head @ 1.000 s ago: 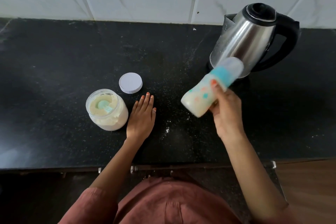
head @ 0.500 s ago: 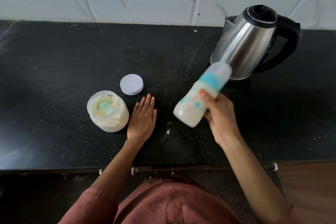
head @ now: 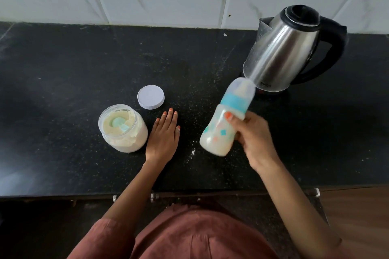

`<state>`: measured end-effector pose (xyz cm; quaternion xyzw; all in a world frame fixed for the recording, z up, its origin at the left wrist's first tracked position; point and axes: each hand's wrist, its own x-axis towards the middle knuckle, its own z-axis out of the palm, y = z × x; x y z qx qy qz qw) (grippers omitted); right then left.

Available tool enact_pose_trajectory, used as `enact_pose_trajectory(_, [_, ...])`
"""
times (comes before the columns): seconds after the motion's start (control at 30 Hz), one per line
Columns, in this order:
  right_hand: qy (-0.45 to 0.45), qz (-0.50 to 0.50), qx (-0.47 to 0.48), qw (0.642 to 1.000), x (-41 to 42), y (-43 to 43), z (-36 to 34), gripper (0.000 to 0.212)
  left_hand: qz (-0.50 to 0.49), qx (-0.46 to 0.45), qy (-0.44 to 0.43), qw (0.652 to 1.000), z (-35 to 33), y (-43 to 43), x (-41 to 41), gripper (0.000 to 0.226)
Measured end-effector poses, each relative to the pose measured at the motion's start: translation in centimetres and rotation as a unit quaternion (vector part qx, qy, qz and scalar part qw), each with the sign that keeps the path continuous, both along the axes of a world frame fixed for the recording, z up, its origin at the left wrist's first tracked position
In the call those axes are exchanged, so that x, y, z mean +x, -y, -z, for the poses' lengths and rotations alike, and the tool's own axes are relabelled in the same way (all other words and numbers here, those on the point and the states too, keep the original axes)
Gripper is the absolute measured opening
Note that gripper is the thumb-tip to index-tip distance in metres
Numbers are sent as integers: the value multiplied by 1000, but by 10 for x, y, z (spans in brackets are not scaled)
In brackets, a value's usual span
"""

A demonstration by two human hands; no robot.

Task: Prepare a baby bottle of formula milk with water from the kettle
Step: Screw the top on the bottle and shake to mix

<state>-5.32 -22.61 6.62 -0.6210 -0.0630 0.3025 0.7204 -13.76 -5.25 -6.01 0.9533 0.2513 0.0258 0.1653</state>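
The bottle of milk was held in the right hand, its top tilted toward the kettle. The left hand lay flat on the worktop.

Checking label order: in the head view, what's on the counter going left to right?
Clear plastic jar of cream formula powder → left hand → milk-filled baby bottle with teal collar → stainless-steel electric kettle. White round lid and right hand left out: they overlap their neighbours.
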Motion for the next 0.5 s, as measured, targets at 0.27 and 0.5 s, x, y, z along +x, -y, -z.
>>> enact_pose_trajectory(0.27, [18, -20, 6, 1000, -5, -1, -4, 36, -2, 0, -4, 1000, 1, -1, 0, 50])
enact_pose_trajectory(0.5, [-7, 133, 103, 986, 18, -3, -9, 41, -2, 4, -4, 1000, 1, 0, 1, 50])
